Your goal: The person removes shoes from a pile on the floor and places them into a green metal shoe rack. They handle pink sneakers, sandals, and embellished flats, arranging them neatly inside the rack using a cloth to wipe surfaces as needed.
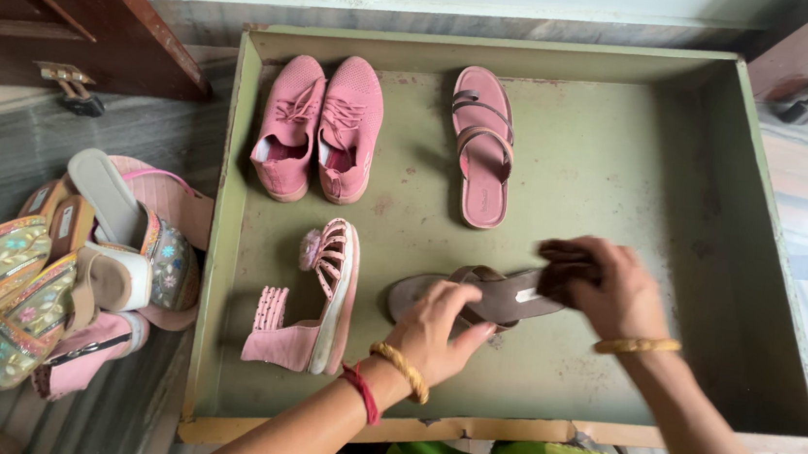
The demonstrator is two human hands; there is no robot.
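**Q:** What were your hands on, over that green drawer [227, 241]?

**A:** A brown flat sandal [505, 299], held low over the drawer's floor near the front edge. My left hand [434, 332] had its grip curled onto the toe end, fingers on top and thumb alongside. My right hand [603, 288] was closed around the heel end, pinching it from above. Whether the sole rested on the floor or hung just clear, I could not tell.

**Q:** What lay around it?

**A:** A pink block-heeled sandal [315, 297] lay tipped on its side just beside my left hand. Further back stood a pair of pink sneakers [320, 127], and a single pink strappy flat sandal [482, 146] lay next to them. Outside the drawer, on the floor to my left, was a heap of embroidered and pink shoes [68, 276].

**Q:** Where did you judge the risk?

**A:** Mostly on the left. My wrist, with its bangle and red thread, hovered near the pink heel, which was already lying over; a careless sweep could have shoved it further out of line. The brown sandal looked thin and flexible, so two end grips might have let the middle sag or twist, and its loose straps could have folded under. The front rim looked chipped and rough, and I thought a forearm dragged across it might scrape
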